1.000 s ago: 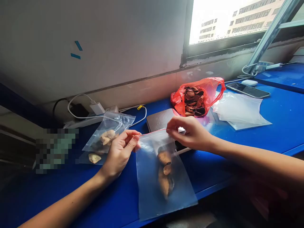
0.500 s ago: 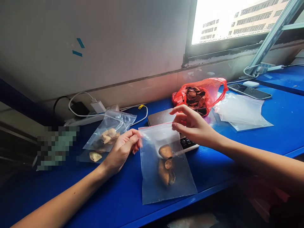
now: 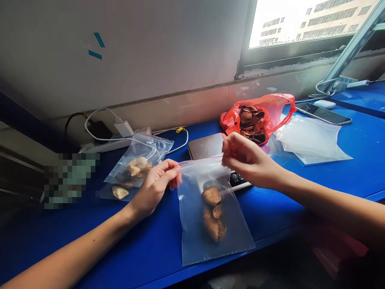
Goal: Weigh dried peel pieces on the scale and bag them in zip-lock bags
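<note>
A translucent zip-lock bag (image 3: 192, 224) with a red line along its top hangs between my hands, above the blue table. Several brown dried pieces (image 3: 213, 214) lie inside it. My left hand (image 3: 158, 182) pinches the bag's top left corner. With thumb and fingers closed, my right hand (image 3: 245, 160) grips the top right corner. Just behind the bag is a digital scale (image 3: 204, 146), its metal plate and part of its button panel showing; the bag and my right hand cover the rest.
Filled zip-lock bags (image 3: 132, 160) of pale dried pieces lie at the left, near a power strip (image 3: 105, 146) and white cables. A red plastic bag (image 3: 282, 104) of dark dried pieces stands behind the scale. Flat clear bags (image 3: 313, 140) and a phone (image 3: 325, 113) lie at the right.
My right hand's fingers, looser before, have closed on the bag's top right corner. The bag's top edge looks drawn straighter between my hands. The view has shifted slightly.
</note>
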`<state>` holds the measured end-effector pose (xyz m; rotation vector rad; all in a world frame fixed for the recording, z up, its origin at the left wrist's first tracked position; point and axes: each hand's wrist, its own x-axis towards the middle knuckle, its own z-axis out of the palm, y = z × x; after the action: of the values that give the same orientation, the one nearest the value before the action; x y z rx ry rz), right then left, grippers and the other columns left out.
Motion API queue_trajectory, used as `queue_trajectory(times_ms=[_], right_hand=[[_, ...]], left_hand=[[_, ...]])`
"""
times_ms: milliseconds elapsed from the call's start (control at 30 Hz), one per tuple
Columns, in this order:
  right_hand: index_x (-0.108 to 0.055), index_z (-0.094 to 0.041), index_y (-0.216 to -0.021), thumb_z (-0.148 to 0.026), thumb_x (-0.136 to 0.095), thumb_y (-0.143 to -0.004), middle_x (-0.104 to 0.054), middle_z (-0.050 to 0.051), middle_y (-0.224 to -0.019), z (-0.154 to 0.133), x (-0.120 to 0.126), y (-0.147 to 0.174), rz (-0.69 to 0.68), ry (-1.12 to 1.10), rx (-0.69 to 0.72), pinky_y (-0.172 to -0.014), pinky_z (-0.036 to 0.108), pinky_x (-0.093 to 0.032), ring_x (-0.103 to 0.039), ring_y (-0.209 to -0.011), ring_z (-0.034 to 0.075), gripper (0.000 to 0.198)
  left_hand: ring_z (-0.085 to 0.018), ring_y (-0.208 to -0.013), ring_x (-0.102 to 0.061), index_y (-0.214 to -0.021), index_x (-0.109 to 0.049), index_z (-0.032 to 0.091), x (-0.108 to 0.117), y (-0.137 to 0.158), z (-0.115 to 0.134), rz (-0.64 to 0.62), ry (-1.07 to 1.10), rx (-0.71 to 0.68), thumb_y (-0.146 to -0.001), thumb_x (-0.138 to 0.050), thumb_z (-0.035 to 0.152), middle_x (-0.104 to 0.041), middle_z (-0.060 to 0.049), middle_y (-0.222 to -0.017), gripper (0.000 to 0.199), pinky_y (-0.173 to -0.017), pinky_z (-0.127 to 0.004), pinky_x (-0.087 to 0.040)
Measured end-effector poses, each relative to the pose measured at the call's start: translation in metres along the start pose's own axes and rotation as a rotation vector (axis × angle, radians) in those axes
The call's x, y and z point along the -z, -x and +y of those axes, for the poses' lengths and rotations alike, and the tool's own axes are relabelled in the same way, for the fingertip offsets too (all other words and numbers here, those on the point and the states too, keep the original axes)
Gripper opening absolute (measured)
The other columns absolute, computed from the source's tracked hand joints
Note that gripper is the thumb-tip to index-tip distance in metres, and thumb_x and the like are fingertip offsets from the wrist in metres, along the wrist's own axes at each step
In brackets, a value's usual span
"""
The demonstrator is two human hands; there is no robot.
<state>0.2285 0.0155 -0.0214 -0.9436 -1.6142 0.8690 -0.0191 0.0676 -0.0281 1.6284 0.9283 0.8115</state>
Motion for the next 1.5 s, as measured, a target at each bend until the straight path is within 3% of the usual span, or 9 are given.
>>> queue_trajectory(times_ms=[200,367,433,600,700,900,1067,1200,1500], right_hand=[[-0.046,-0.024,-0.096,-0.019,-0.06,-0.087,-0.045,-0.007,-0.069,0.002,0.008,0.002,-0.047,0.044,-0.078,-0.052,0.023,-0.032,-0.041,-0.059,0.011,0.018],[-0.045,-0.024,-0.096,-0.019,-0.057,-0.089,-0.045,-0.006,-0.07,0.006,0.013,0.002,-0.088,0.109,-0.097,-0.052,0.023,-0.036,-0.044,-0.06,0.011,0.014],[-0.048,-0.023,-0.097,-0.016,-0.055,-0.088,-0.049,-0.005,-0.07,0.006,0.012,0.002,-0.076,0.247,-0.032,-0.053,0.024,-0.037,-0.047,-0.061,0.011,0.014],[-0.059,-0.019,-0.097,-0.013,-0.054,-0.091,-0.064,0.007,-0.092,0.0,0.0,0.005,0.119,0.775,0.376,-0.076,0.036,-0.048,-0.057,-0.085,0.02,0.01],[-0.062,-0.016,-0.112,-0.022,-0.056,-0.095,-0.065,0.014,-0.105,-0.006,-0.013,0.011,0.087,0.882,0.457,-0.086,0.044,-0.048,-0.055,-0.097,0.026,0.018],[-0.069,-0.015,-0.107,-0.023,-0.056,-0.096,-0.065,0.01,-0.098,-0.009,-0.03,0.02,-0.189,0.85,0.398,-0.088,0.042,-0.043,-0.054,-0.096,0.024,0.018],[-0.069,-0.015,-0.097,-0.024,-0.056,-0.097,-0.063,0.007,-0.09,-0.009,-0.03,0.016,-0.229,0.86,0.35,-0.082,0.037,-0.039,-0.051,-0.091,0.022,0.016],[-0.065,-0.016,-0.084,-0.018,-0.056,-0.094,-0.06,0.004,-0.078,-0.01,-0.031,0.016,-0.29,0.903,0.4,-0.075,0.034,-0.034,-0.047,-0.08,0.019,0.014],[-0.065,-0.015,-0.08,-0.013,-0.056,-0.09,-0.061,0.002,-0.075,-0.008,-0.032,0.019,-0.247,0.873,0.482,-0.069,0.033,-0.029,-0.044,-0.075,0.017,0.013]], left_hand=[[-0.012,-0.055,-0.045,-0.072,-0.058,0.02,0.002,0.001,-0.002,0.008,-0.026,-0.02,-0.085,-0.064,0.041,-0.057,0.003,-0.062,0.025,-0.054,-0.025,-0.036],[-0.013,-0.056,-0.049,-0.071,-0.06,0.02,0.002,0.002,0.001,-0.004,-0.094,-0.069,-0.084,-0.062,0.04,-0.059,0.001,-0.061,0.024,-0.055,-0.026,-0.039],[-0.014,-0.056,-0.051,-0.071,-0.059,0.021,0.001,0.003,0.002,-0.01,-0.141,-0.089,-0.085,-0.06,0.04,-0.06,0.001,-0.06,0.023,-0.055,-0.026,-0.041],[-0.015,-0.06,-0.058,-0.081,-0.063,0.021,-0.007,0.01,0.001,0.03,-0.303,-0.18,-0.089,-0.062,0.036,-0.063,0.002,-0.065,0.017,-0.059,-0.026,-0.045],[-0.015,-0.06,-0.059,-0.082,-0.064,0.021,-0.015,0.015,0.001,0.02,-0.385,-0.273,-0.09,-0.061,0.031,-0.065,0.002,-0.067,0.014,-0.059,-0.026,-0.045],[-0.014,-0.06,-0.061,-0.083,-0.066,0.021,-0.022,0.02,0.002,-0.05,-0.499,-0.478,-0.089,-0.061,0.022,-0.069,0.001,-0.071,0.008,-0.062,-0.026,-0.048],[-0.015,-0.061,-0.062,-0.084,-0.067,0.021,-0.02,0.019,0.001,-0.079,-0.554,-0.563,-0.091,-0.059,0.02,-0.071,-0.001,-0.073,0.01,-0.062,-0.027,-0.05],[-0.015,-0.062,-0.063,-0.083,-0.066,0.021,-0.019,0.02,0.001,-0.119,-0.618,-0.625,-0.092,-0.056,0.02,-0.071,-0.002,-0.073,0.013,-0.06,-0.026,-0.049],[-0.015,-0.057,-0.057,-0.082,-0.065,0.019,-0.02,0.018,0.002,-0.182,-0.781,-0.812,-0.097,-0.053,0.018,-0.064,-0.002,-0.065,0.019,-0.057,-0.027,-0.042]])
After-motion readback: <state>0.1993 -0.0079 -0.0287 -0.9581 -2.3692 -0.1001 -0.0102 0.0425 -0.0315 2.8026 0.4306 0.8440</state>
